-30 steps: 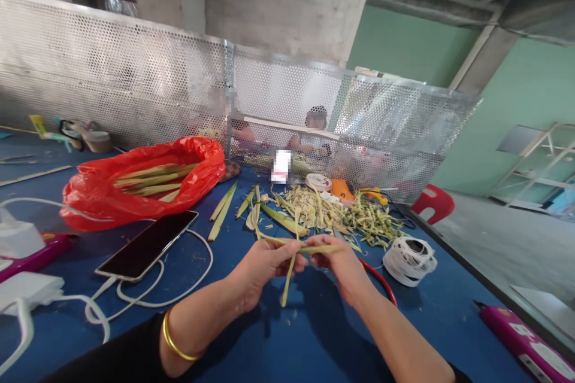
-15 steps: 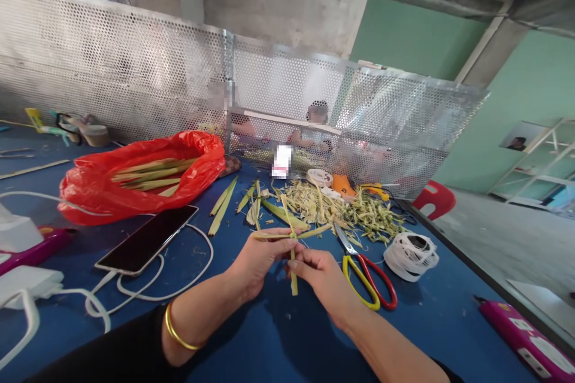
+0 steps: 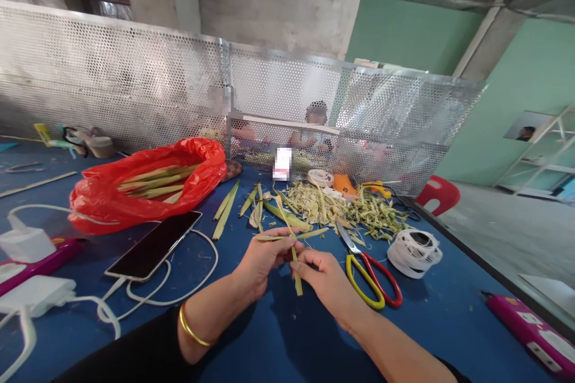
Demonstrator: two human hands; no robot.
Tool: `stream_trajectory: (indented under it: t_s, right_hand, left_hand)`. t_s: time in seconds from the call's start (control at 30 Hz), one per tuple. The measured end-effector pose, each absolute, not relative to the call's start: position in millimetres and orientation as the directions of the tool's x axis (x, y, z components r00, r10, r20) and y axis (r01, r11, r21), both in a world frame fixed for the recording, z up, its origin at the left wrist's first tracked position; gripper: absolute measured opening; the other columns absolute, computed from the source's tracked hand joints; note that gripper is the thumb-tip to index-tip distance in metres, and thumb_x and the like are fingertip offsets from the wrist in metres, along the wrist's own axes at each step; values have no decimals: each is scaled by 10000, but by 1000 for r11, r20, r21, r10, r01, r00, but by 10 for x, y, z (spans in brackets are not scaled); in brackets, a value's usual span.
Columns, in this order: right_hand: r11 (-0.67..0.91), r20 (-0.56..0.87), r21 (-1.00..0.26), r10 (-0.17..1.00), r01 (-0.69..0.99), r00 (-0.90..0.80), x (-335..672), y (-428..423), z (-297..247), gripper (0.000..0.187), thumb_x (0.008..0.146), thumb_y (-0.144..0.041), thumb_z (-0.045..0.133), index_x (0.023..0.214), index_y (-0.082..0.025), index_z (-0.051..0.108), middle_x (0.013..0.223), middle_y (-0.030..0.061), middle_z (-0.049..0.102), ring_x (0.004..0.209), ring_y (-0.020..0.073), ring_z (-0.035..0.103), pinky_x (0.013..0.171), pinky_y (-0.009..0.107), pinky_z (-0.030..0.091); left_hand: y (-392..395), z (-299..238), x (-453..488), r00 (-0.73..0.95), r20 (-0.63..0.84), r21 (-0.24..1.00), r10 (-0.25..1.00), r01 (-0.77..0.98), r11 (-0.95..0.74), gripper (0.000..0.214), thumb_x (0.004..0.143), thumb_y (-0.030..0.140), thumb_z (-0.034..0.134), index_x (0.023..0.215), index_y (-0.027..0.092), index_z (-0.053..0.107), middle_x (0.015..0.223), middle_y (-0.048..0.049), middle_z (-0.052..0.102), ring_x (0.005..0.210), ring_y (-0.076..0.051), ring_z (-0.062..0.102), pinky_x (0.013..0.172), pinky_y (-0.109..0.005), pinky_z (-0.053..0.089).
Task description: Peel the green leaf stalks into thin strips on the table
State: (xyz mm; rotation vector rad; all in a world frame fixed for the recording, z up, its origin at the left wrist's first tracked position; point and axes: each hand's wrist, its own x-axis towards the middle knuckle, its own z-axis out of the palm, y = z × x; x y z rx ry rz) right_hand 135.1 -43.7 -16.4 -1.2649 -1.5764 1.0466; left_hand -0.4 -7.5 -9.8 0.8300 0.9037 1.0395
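My left hand [image 3: 260,257] pinches crossed green leaf strips [image 3: 294,238] just above the blue table [image 3: 287,341]. My right hand [image 3: 326,278] is closed on the lower strip that hangs down between the two hands. Scissors with yellow and red handles [image 3: 371,275] lie on the table just right of my right hand. A heap of cut leaf scraps [image 3: 341,209] sits behind the hands, with loose long strips [image 3: 227,209] to its left.
A red plastic bag [image 3: 144,185] holding leaf strips lies at the left. A phone [image 3: 155,245] on a white cable, white chargers [image 3: 31,293], a white cord roll [image 3: 415,248] and a pink tool [image 3: 530,341] lie around. Perforated metal screens [image 3: 135,78] stand behind; people sit beyond them.
My right hand slid left from the horizontal strip down onto the hanging strip, uncovering the scissors. The strips stay held in my left hand. The view shifted slightly.
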Motion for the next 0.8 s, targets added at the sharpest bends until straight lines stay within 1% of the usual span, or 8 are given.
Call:
stream_trajectory:
  t_s: [0.1, 0.2, 0.27, 0.33, 0.47, 0.57, 0.63, 0.8]
  right_hand:
    - [75, 69, -980, 997, 186, -38, 1423, -380, -184, 323, 771, -455, 589, 644, -159, 621, 641, 2, 575, 662, 154, 517, 658, 264, 383]
    - [-10, -16, -997, 997, -83, 75, 1498, -302, -221, 344, 704, -498, 670, 771, -161, 646, 710, 3, 597, 639, 141, 529, 658, 272, 400]
    - [-56, -79, -966, 993, -252, 86, 1528, -271, -234, 347, 649, -476, 728, 774, -161, 652, 669, -11, 576, 579, 117, 504, 613, 262, 404]
    - [-72, -101, -940, 992, -333, 70, 1537, -263, -231, 323, 615, -435, 764, 736, -157, 652, 619, -22, 558, 548, 105, 491, 583, 251, 404]
    - [-19, -44, -973, 994, -229, 104, 1522, -279, -211, 276, 612, -391, 762, 652, -148, 636, 571, -20, 565, 513, 108, 514, 557, 254, 406]
    - [70, 46, -989, 982, -127, 183, 1511, -264, -216, 254, 670, -386, 708, 620, -153, 619, 529, -28, 544, 471, 101, 498, 536, 255, 404]
    - [129, 108, -988, 970, -85, 218, 1517, -237, -226, 232, 708, -368, 668, 621, -160, 612, 512, -35, 526, 459, 98, 488, 525, 251, 402]
    - [162, 157, -987, 970, -12, 188, 1562, -215, -193, 226, 740, -386, 639, 741, -160, 638, 614, -10, 596, 529, 131, 552, 589, 274, 441]
  left_hand:
    - [-41, -52, -69, 272, -214, 887, 938, -349, 303, 263, 717, 248, 652, 958, 141, 646, 802, -80, 716, 731, -167, 661, 721, -270, 502]
    - [-42, -38, -100, 335, -254, 881, 907, -307, 360, 332, 760, 375, 600, 985, 140, 664, 838, -97, 720, 751, -177, 663, 737, -282, 495]
    - [-70, -54, -86, 373, -256, 898, 892, -250, 362, 363, 744, 422, 618, 964, 139, 680, 810, -92, 717, 726, -173, 655, 708, -273, 490]
    - [-107, -81, -51, 376, -232, 926, 897, -196, 322, 351, 693, 413, 683, 917, 142, 695, 744, -69, 704, 675, -159, 637, 661, -254, 477]
    - [-149, -114, 24, 323, -203, 963, 924, -106, 249, 234, 653, 345, 730, 744, 131, 706, 583, -25, 636, 524, -107, 543, 529, -210, 404]
    - [-151, -113, 55, 362, -169, 974, 917, -83, 212, 217, 666, 341, 717, 631, 129, 687, 554, -27, 622, 501, -99, 516, 506, -208, 385]
    - [-144, -106, 61, 381, -165, 972, 910, -94, 216, 212, 651, 334, 728, 613, 130, 687, 561, -36, 633, 517, -114, 538, 534, -224, 414]
    - [-121, -84, 32, 227, -181, 966, 957, -144, 216, 237, 619, 314, 759, 750, 123, 707, 613, -57, 683, 581, -156, 606, 628, -280, 475]
